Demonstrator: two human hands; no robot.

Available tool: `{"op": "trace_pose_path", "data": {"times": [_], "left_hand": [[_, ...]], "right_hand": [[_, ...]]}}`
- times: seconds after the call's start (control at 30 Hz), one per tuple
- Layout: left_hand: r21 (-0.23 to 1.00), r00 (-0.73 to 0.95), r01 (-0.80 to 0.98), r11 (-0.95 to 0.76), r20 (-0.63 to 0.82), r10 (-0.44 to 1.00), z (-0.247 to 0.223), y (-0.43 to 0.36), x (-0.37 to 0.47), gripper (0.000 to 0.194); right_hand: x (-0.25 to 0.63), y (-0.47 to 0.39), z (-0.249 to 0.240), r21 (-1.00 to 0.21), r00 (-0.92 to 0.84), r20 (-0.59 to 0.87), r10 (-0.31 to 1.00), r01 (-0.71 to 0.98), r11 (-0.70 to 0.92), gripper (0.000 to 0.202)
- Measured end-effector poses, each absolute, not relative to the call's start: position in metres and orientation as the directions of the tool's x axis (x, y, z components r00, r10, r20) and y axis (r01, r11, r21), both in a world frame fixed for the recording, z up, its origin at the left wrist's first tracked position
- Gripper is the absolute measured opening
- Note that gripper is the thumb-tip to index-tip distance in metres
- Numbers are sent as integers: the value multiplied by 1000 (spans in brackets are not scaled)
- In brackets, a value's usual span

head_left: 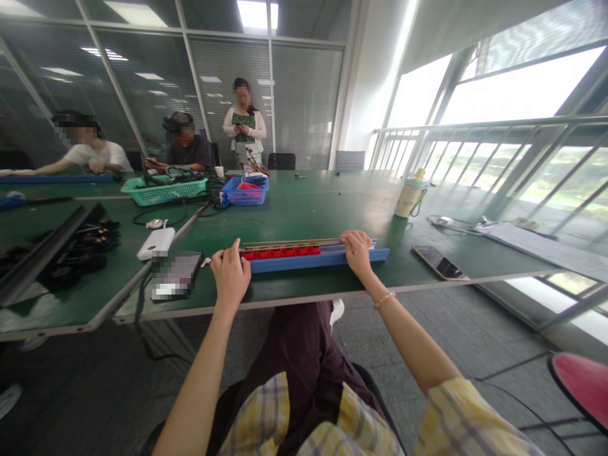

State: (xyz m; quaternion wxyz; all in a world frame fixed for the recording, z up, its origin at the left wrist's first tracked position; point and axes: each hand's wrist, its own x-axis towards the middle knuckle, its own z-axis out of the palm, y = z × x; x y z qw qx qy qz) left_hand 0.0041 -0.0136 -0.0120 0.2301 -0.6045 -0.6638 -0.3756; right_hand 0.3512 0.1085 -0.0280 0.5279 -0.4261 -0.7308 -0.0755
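A long blue trough (pixel 317 259) lies across the green table near its front edge. Red pieces (pixel 285 251) sit in a row inside its left and middle part. Thin light-brown sticks (pixel 289 243) run along the trough's far side, above the red pieces. My left hand (pixel 230 272) is closed around the trough's left end, its index finger pointing up. My right hand (pixel 357 248) is over the trough's right part, fingers pinched together where the sticks end. Its palm covers some of the trough, and the exact grip of the fingertips is partly hidden.
Left of the trough lie a phone (pixel 178 275) and a white power bank (pixel 156 244). Beyond stand a green basket (pixel 166 192) and a blue basket (pixel 244 195). To the right are another phone (pixel 439 262) and a cup (pixel 411 196). Several people are across the table.
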Motion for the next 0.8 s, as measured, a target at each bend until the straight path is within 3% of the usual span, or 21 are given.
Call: {"op": "trace_pose_path", "data": {"times": [0.47, 0.8], "left_hand": [[175, -140, 985, 6, 768, 624, -14, -12, 3, 44], [169, -136, 986, 4, 777, 614, -14, -12, 3, 42]], "right_hand": [[351, 106, -27, -331, -94, 821, 563, 724, 604, 26], [349, 110, -30, -350, -10, 833, 554, 765, 540, 24]]}}
